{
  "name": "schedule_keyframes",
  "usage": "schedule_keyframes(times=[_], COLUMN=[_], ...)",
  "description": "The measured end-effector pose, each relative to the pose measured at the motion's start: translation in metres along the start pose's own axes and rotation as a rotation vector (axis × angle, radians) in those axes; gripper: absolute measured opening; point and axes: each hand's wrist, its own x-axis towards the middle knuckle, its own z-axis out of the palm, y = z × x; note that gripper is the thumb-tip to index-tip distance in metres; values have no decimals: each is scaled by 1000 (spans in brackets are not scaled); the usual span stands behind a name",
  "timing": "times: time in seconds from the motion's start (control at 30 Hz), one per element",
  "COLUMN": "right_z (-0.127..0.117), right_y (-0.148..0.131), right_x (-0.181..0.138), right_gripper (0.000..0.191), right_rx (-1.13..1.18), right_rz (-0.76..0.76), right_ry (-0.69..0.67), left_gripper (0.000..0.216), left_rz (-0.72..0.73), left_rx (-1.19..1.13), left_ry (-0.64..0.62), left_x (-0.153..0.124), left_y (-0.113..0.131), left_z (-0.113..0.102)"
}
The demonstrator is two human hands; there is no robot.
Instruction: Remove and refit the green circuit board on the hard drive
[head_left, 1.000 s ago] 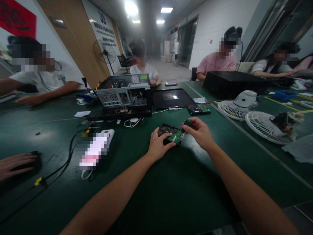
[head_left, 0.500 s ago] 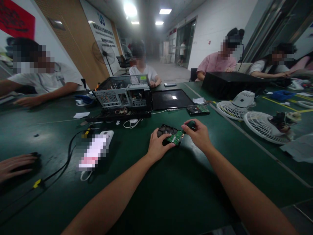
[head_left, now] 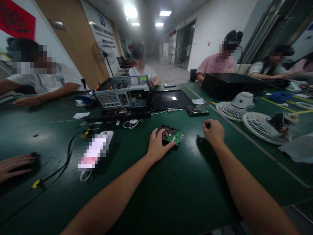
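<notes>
A hard drive [head_left: 174,138] lies on the green table in front of me, its green circuit board turned up. My left hand [head_left: 157,146] grips its left side, thumb along the near edge and fingers over the far part. To the right, apart from the drive, my right hand [head_left: 215,133] is closed in a fist above the table. The dark end of a screwdriver [head_left: 207,124] pokes out of that fist; the rest of the tool is hidden by the fingers.
An opened computer case [head_left: 122,98] and a black panel [head_left: 171,99] stand beyond. A second drive [head_left: 198,110] lies past my hands. White fan parts [head_left: 266,127] are at right. A phone [head_left: 95,150], a cable [head_left: 69,153] and another person's hand [head_left: 17,166] are at left.
My right hand has moved right, away from the hard drive, with the screwdriver, and its fingers have curled into a fist. My left hand stays on the drive.
</notes>
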Motion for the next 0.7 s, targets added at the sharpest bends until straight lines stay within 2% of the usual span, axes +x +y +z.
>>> schedule_keyframes(times=[0.1,0.2,0.37,0.53,0.7], right_z=[18,27,29,28,27], right_y=[-2,-9,-12,-11,-14], right_x=[-6,-9,-6,-4,-8], right_gripper=[35,44,50,46,42], right_rx=[-109,-164,-193,-196,-196], right_rz=[-97,-168,-165,-153,-195], right_ry=[-207,-308,-367,-372,-369], left_gripper=[70,64,60,54,54], left_rz=[-16,-42,-69,-77,-53], left_rx=[-12,-7,44,-5,-35], left_ry=[37,60,104,113,148], left_x=[0,-1,-3,-4,2], left_y=[-1,0,6,10,3], left_z=[1,2,-1,-4,-3])
